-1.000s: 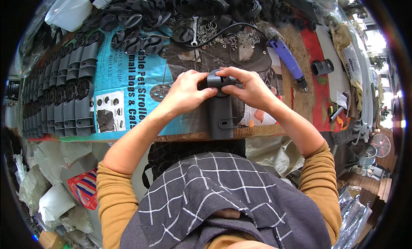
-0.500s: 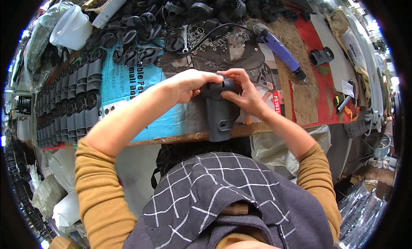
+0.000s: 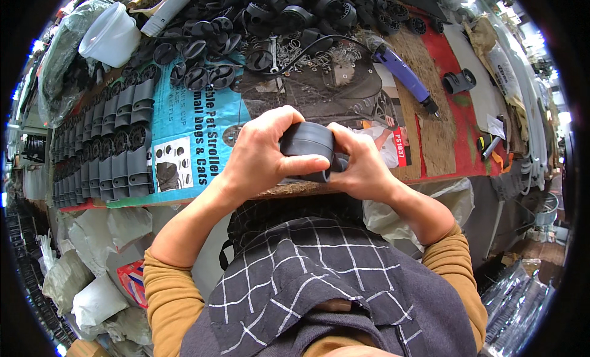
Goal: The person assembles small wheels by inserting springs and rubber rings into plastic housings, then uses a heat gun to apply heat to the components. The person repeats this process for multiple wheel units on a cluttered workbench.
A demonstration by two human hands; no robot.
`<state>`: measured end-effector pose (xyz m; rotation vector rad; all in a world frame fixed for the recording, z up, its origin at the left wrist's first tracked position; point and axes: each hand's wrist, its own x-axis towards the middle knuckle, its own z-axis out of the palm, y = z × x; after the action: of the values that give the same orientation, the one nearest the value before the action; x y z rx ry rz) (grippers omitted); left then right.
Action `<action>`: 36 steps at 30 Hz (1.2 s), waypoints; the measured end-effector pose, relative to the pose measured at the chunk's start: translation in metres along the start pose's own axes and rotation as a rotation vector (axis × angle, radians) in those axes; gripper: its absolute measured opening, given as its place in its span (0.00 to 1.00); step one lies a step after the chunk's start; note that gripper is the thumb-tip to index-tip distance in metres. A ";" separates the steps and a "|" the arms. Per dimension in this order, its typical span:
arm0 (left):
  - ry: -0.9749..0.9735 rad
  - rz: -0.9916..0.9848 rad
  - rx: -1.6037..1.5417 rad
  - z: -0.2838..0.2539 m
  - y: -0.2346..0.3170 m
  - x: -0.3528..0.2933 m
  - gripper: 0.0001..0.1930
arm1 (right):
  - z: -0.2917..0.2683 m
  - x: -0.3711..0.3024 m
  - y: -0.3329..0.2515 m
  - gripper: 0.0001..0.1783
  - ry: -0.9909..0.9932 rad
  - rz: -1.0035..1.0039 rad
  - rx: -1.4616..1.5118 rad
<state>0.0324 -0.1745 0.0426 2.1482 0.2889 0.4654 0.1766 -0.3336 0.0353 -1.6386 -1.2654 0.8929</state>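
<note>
Just above the table's front edge, both my hands grip a dark grey plastic caster wheel (image 3: 308,138), its rounded tread showing upward. Around its left side wraps my left hand (image 3: 257,149), the thumb lying across the front. My right hand (image 3: 364,163) closes on the right side, its fingers partly hiding that end. The lower part of the piece is mostly out of sight behind the hands. Rows of similar dark grey wheel pieces (image 3: 129,163) stand on the left of the table.
Black plastic wheel parts (image 3: 289,15) are heaped at the back. Before them lie a wrench (image 3: 274,54) and loose metal hardware (image 3: 319,60). A purple power screwdriver (image 3: 402,77) lies right, with a single grey part (image 3: 459,81) beyond. A white bucket (image 3: 110,36) stands back left.
The wheel piece hung with its long housing pointing down toward me; now it is turned so the tread shows. My left hand has come nearer and wrapped around its left side.
</note>
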 end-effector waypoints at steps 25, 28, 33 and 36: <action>0.342 -0.142 -0.088 0.062 -0.070 -0.004 0.31 | 0.023 0.059 0.063 0.14 0.132 0.337 0.462; 0.293 -0.220 -0.131 0.060 -0.067 -0.004 0.30 | -0.003 0.083 0.070 0.14 0.151 0.359 0.143; 0.314 -0.245 -0.164 0.060 -0.065 -0.005 0.30 | -0.034 0.139 0.096 0.05 0.508 -0.205 -0.972; 0.333 -0.216 -0.174 0.061 -0.065 -0.004 0.29 | -0.035 0.151 0.105 0.05 0.479 -0.206 -0.983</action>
<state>0.0525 -0.1827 -0.0440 1.8407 0.6363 0.6950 0.2810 -0.2058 -0.0536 -2.1969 -1.5696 -0.3454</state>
